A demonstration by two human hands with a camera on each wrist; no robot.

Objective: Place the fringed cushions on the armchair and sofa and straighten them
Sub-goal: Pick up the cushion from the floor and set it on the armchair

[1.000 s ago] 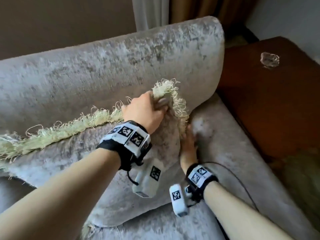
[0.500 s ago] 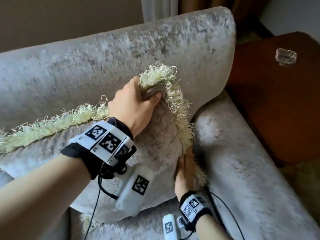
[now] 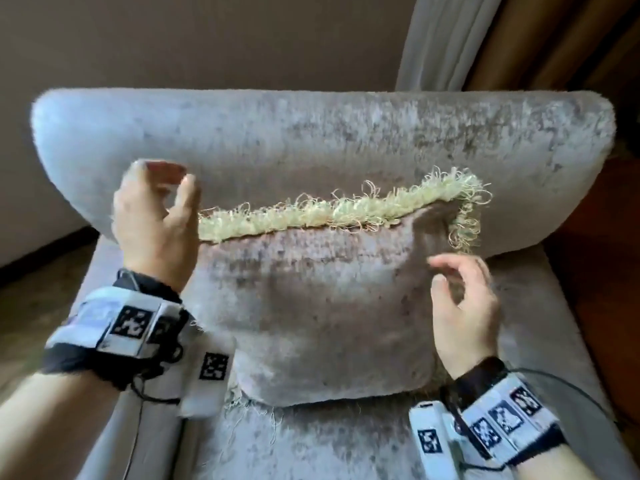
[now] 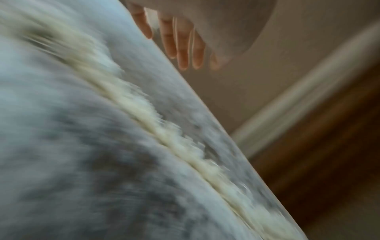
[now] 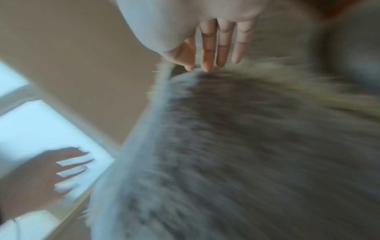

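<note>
A grey velvet cushion (image 3: 318,306) with a pale yellow fringe (image 3: 346,213) stands upright on the seat of the grey armchair (image 3: 311,133), leaning on its backrest. My left hand (image 3: 162,181) hovers at the cushion's top left corner with loose fingers that hold nothing. My right hand (image 3: 446,275) hangs in front of the cushion's right side, fingers relaxed and off the fabric. The blurred left wrist view shows straight fingers (image 4: 180,40) beyond the cushion (image 4: 82,146). In the right wrist view the fingers (image 5: 213,47) are near the cushion's (image 5: 246,146) fringed edge.
A pale curtain (image 3: 433,39) hangs behind the armchair at the upper right. A dark wooden table (image 3: 616,237) stands right of the chair. A plain wall is behind, and floor (image 3: 34,271) shows at the left.
Both hands have let go of the cushion. My left hand went from the top right corner to the top left corner, and my right hand lifted off the right edge. The view swung to face the chair.
</note>
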